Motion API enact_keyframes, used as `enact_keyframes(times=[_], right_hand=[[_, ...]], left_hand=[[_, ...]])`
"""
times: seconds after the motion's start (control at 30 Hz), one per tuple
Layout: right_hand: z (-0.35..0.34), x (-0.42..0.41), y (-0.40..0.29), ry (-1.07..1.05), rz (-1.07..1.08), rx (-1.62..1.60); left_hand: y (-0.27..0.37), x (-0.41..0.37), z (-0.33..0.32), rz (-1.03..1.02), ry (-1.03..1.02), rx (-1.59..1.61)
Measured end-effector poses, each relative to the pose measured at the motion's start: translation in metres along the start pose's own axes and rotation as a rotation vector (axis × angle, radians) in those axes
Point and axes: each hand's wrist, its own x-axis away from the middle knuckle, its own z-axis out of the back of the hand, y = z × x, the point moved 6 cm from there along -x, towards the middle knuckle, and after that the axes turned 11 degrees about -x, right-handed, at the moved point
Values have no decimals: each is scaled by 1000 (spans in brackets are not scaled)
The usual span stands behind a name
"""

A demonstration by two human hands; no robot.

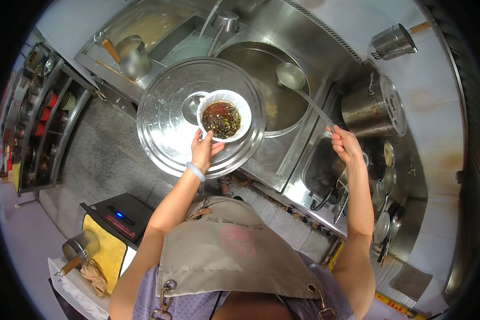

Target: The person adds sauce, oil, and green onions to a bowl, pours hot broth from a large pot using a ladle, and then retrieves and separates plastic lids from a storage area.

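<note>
My left hand (pixel 205 150) holds a white bowl (pixel 245 114) by its near rim. Dark sauce with chopped greens and red oil (pixel 222 120) lies in the bowl. Under the bowl is a large round metal lid (pixel 164 120), which partly covers a wide stockpot (pixel 264 46) of cloudy broth. In my right hand (pixel 345 146) is the handle of a metal ladle (pixel 291 76); its bowl holds pale liquid and is over the right part of the pot. A pale bangle (pixel 195 171) circles my left wrist.
Behind the pot stand a water-filled sink (pixel 184 50) and a long-handled metal dipper (pixel 226 22). Metal strainers or pots (pixel 134 64) are at the upper left. To the right stands a lidded stockpot (pixel 364 108), with pans and ladles (pixel 384 228) nearer. An induction cooker (pixel 120 218) sits lower left.
</note>
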Motion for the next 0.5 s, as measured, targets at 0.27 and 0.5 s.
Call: enact_keyframes(times=[0.27,0.5], right_hand=[[-17,81,-26,-31,33,127],[-31,112,-7,-78,43,211]], left_hand=[[7,-3,-2,-51,56,-37],[11,-5,-4,-127,40,-84]])
